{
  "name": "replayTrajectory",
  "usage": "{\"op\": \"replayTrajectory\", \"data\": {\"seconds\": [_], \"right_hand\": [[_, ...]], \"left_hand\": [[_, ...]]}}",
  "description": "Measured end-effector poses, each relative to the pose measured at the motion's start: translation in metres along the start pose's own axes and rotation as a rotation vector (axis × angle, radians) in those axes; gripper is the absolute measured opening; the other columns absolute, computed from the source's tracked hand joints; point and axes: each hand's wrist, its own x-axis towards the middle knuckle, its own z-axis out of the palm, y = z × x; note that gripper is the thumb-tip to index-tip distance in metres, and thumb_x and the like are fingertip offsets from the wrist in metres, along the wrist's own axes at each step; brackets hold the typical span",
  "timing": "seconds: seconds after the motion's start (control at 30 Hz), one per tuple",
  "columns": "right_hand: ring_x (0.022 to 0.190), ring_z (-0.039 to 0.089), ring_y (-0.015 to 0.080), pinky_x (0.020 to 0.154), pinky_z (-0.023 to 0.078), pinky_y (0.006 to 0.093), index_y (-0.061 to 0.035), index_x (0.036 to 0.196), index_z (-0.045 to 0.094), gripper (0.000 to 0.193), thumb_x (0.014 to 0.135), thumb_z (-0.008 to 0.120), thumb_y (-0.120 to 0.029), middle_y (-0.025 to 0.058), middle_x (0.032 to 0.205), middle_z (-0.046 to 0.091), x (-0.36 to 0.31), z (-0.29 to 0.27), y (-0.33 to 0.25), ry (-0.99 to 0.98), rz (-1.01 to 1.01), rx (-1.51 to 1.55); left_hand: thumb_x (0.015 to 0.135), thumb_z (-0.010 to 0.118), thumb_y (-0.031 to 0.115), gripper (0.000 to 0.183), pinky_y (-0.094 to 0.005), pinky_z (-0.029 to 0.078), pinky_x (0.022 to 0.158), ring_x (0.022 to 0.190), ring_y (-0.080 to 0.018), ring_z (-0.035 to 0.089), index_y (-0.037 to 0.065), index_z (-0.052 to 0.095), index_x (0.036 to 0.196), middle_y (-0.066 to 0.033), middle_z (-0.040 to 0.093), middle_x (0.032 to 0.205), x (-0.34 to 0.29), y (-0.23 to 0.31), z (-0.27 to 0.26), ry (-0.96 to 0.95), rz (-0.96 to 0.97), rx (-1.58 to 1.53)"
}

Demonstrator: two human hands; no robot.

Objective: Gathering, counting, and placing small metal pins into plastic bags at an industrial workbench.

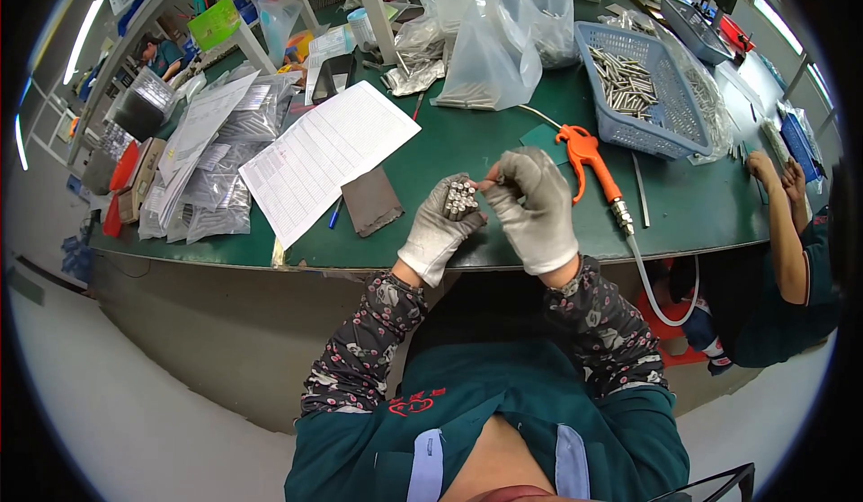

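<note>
My left hand (436, 235), in a whitish glove, wraps round a bundle of short metal rods (460, 198), their round ends facing up. Just to its right, my gloved right hand (532, 214) has its fingers curled, with a bare fingertip close to the bundle. Whatever lies between those fingertips is too small to make out. Beside the right hand rests an orange air blow gun (589, 159) with a pale hose. A grey-brown cloth or abrasive sheet (373, 201) lies left of my left hand.
Beyond the blow gun stands a blue plastic basket (670, 138) of metal rods. Plastic bags (490, 53) stand at the back. A printed form (328, 156), blue pen (335, 213) and bagged parts (216, 201) lie left. Another person's hands (778, 174) work at the right.
</note>
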Motion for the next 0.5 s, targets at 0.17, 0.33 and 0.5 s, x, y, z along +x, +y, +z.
{"op": "replayTrajectory", "data": {"seconds": [0.17, 0.33, 0.5], "right_hand": [[0.081, 0.055, 0.0301, 0.067, 0.045, 0.0403, -0.0071, 0.086, 0.057, 0.023, 0.069, 0.070, -0.017, 0.0096, 0.079, 0.054, -0.008, 0.013, -0.013, -0.283, -0.057, -0.305], [0.077, 0.055, 0.0310, 0.064, 0.044, 0.0410, -0.0069, 0.081, 0.056, 0.020, 0.070, 0.069, -0.017, 0.0100, 0.078, 0.055, -0.005, 0.014, -0.009, -0.288, -0.100, -0.315], [0.065, 0.054, 0.0187, 0.059, 0.044, 0.0284, -0.0028, 0.081, 0.054, 0.015, 0.077, 0.068, -0.007, 0.0057, 0.072, 0.054, -0.002, 0.010, 0.007, -0.044, 0.005, 0.023]], "left_hand": [[0.081, 0.066, 0.003, 0.042, -0.0218, 0.048, 0.083, 0.094, -0.0082, 0.055, 0.006, 0.050, 0.120, 0.0012, 0.057, 0.107, 0.003, -0.013, 0.002, -0.044, 0.055, -0.340], [0.081, 0.064, -0.002, 0.043, -0.0217, 0.048, 0.084, 0.094, -0.0081, 0.055, 0.006, 0.049, 0.120, 0.0015, 0.057, 0.105, 0.002, -0.007, 0.004, -0.016, 0.077, -0.213], [0.076, 0.067, -0.007, 0.048, -0.0226, 0.048, 0.082, 0.091, -0.0076, 0.055, 0.005, 0.048, 0.119, 0.0013, 0.057, 0.101, 0.002, 0.012, 0.010, 0.025, -0.040, -0.235]]}}
